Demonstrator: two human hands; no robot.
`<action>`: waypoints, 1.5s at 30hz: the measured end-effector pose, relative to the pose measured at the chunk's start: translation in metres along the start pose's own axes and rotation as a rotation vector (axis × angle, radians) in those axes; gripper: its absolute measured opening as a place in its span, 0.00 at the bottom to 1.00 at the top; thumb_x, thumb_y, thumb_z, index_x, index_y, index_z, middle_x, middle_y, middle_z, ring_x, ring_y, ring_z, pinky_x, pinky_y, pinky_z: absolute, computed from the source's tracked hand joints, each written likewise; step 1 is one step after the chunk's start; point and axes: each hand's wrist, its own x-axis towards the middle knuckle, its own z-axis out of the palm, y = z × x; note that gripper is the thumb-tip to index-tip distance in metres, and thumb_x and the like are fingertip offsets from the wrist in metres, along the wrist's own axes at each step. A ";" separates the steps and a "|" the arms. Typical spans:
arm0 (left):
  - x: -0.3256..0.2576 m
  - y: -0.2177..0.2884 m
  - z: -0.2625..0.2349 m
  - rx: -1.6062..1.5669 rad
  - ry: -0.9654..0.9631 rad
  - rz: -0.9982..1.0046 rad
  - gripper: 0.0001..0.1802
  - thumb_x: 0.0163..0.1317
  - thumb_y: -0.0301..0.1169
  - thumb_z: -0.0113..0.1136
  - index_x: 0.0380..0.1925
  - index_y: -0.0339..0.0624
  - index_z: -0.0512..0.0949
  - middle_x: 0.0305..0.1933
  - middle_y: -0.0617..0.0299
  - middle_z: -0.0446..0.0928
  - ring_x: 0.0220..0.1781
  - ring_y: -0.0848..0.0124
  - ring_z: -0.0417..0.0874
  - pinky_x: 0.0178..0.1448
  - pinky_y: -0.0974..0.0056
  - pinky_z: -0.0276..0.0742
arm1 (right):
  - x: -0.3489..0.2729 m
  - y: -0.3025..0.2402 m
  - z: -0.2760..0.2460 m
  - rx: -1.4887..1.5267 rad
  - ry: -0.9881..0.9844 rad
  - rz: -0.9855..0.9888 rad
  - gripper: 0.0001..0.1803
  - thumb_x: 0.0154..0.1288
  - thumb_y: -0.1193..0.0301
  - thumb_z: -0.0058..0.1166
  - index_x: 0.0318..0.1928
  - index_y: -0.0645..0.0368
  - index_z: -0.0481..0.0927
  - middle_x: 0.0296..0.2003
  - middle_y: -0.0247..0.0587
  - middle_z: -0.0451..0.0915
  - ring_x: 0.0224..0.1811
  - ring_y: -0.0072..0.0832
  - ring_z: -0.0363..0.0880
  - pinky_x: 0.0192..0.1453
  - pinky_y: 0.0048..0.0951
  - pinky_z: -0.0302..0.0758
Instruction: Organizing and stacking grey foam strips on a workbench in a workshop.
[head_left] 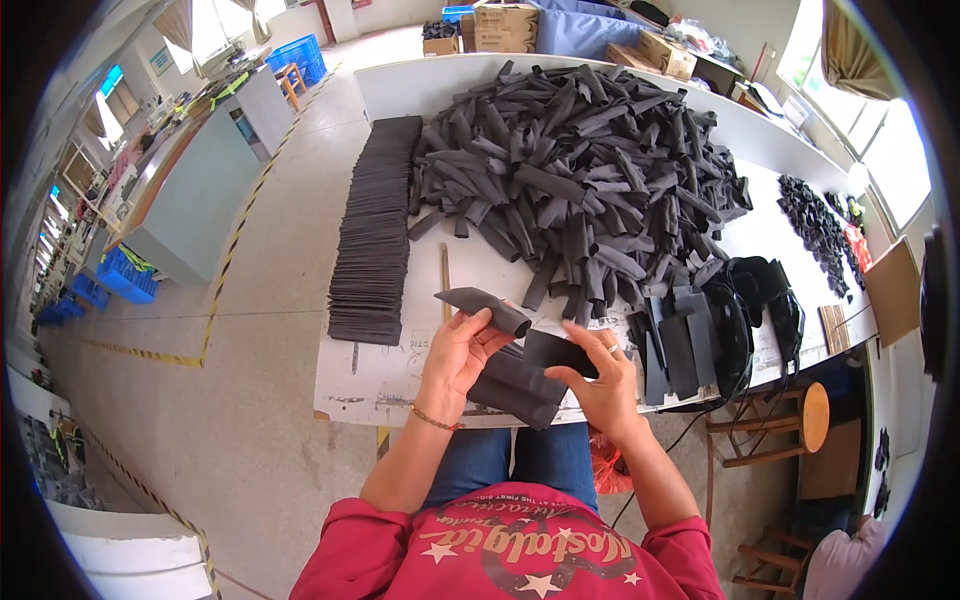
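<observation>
My left hand [456, 352] pinches a black fabric tube [492, 308] between thumb and fingers, its open end turned toward the right. In my right hand [606, 388] is a flat black fabric piece [556, 352], gripped at its right side by thumb and fingers. The two pieces are held close together above the table's near edge. Below them, more black pieces [515, 390] lie at that edge, partly hidden by my hands. A large loose heap of black tubes [590, 170] covers the white table [420, 265] beyond. Left of the heap runs a long, neat row of flattened black pieces [372, 230].
A wooden stick [445, 265] lies between row and heap. To the right are upright black panels [680, 345] and a black machine-like object [745, 310] with cables. A wooden stool [800, 420] stands below right. Smaller dark pieces [815, 235] lie at the far right.
</observation>
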 end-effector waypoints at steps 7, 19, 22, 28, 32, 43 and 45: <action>-0.006 -0.003 0.004 -0.016 -0.048 -0.023 0.12 0.69 0.23 0.51 0.50 0.33 0.75 0.50 0.48 0.81 0.49 0.61 0.85 0.54 0.58 0.84 | 0.004 -0.002 0.004 -0.149 0.039 -0.106 0.17 0.47 0.76 0.70 0.42 0.60 0.84 0.35 0.40 0.78 0.38 0.37 0.75 0.43 0.36 0.72; -0.026 -0.004 0.032 0.074 -0.058 0.118 0.19 0.68 0.20 0.50 0.59 0.34 0.67 0.57 0.44 0.76 0.55 0.55 0.81 0.60 0.54 0.80 | 0.014 -0.005 0.012 -0.417 0.146 -0.345 0.20 0.47 0.75 0.69 0.44 0.60 0.82 0.37 0.38 0.75 0.40 0.40 0.74 0.44 0.39 0.70; -0.035 -0.004 0.040 0.192 0.002 0.198 0.20 0.68 0.22 0.53 0.59 0.35 0.67 0.57 0.44 0.76 0.56 0.55 0.81 0.61 0.54 0.79 | 0.013 -0.012 0.015 -0.392 0.144 -0.301 0.25 0.46 0.75 0.70 0.48 0.61 0.80 0.40 0.41 0.74 0.41 0.41 0.73 0.46 0.40 0.71; -0.026 -0.018 0.047 0.030 -0.180 0.234 0.17 0.71 0.32 0.55 0.55 0.35 0.71 0.50 0.47 0.80 0.59 0.53 0.79 0.66 0.52 0.72 | 0.007 -0.025 0.040 -0.187 0.093 -0.202 0.31 0.46 0.76 0.71 0.54 0.63 0.75 0.44 0.48 0.73 0.44 0.46 0.73 0.48 0.43 0.73; -0.020 -0.023 0.041 0.091 -0.231 0.296 0.14 0.72 0.36 0.53 0.49 0.36 0.74 0.43 0.52 0.82 0.59 0.52 0.79 0.66 0.52 0.71 | -0.006 -0.015 0.044 -0.217 0.032 -0.195 0.30 0.48 0.80 0.67 0.53 0.63 0.69 0.47 0.54 0.73 0.48 0.52 0.73 0.49 0.44 0.74; -0.022 -0.029 0.032 -0.054 -0.050 0.329 0.12 0.74 0.34 0.50 0.47 0.37 0.75 0.42 0.50 0.82 0.58 0.55 0.79 0.62 0.57 0.73 | -0.003 -0.015 0.026 -0.213 -0.083 -0.214 0.26 0.50 0.74 0.68 0.48 0.63 0.70 0.45 0.51 0.73 0.46 0.49 0.75 0.47 0.44 0.75; -0.021 -0.026 0.035 -0.046 -0.070 0.333 0.13 0.73 0.35 0.51 0.48 0.37 0.74 0.42 0.51 0.82 0.58 0.54 0.79 0.62 0.56 0.73 | -0.009 -0.010 0.019 -0.185 -0.114 -0.178 0.22 0.51 0.74 0.69 0.44 0.63 0.72 0.43 0.49 0.73 0.43 0.49 0.76 0.43 0.42 0.76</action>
